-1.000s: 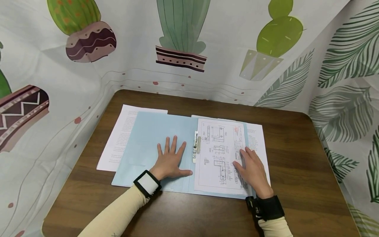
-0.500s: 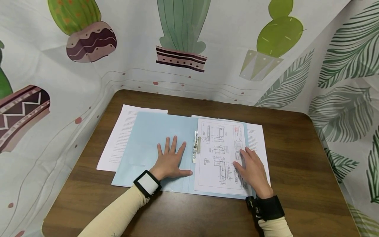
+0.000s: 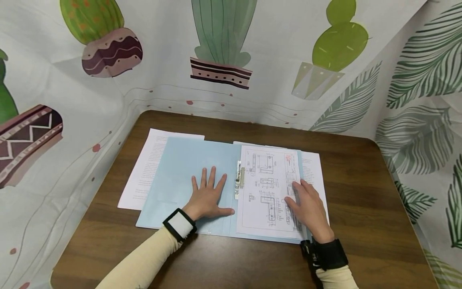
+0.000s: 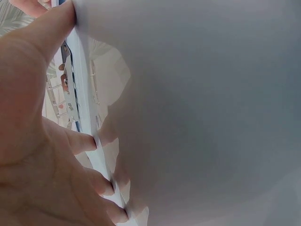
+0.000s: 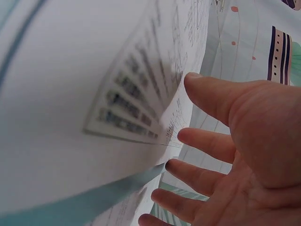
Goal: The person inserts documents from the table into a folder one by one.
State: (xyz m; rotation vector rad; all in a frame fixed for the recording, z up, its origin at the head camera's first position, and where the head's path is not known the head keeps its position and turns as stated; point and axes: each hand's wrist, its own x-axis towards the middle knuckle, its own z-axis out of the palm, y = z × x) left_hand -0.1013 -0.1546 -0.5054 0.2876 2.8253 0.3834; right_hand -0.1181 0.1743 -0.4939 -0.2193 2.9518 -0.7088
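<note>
Printed sheet (image 3: pixel 144 168): thin white paper with fine text, lying flat at the left, partly tucked under the folder.
Light blue folder (image 3: pixel 180 176): smooth, matte card, open flat on the middle of the table, its left cover a plain rectangle.
Left hand (image 3: pixel 207 196): palm down on the left cover, fingers straight and spread, thumb stretched toward the spine; it presses, grips nothing.
Metal clip (image 3: pixel 239 178): narrow, shiny bar standing along the spine, between the two hands.
Technical drawing (image 3: pixel 267 176): white sheet of line drawings with a small red mark near its top, lying on the folder's right half.
Right hand (image 3: pixel 306 206): resting on the drawing's lower right part, fingers loosely extended and close together; the wrist view shows them relaxed, slightly apart, the sheet's edge curving up beside them.
Second text sheet (image 3: pixel 314 168): white, peeking out beyond the drawing at the right.
Wooden table (image 3: pixel 361 192): dark brown grain, rounded corners.
Cactus-print cloth (image 3: pixel 223 60): soft, creased backdrop behind.
</note>
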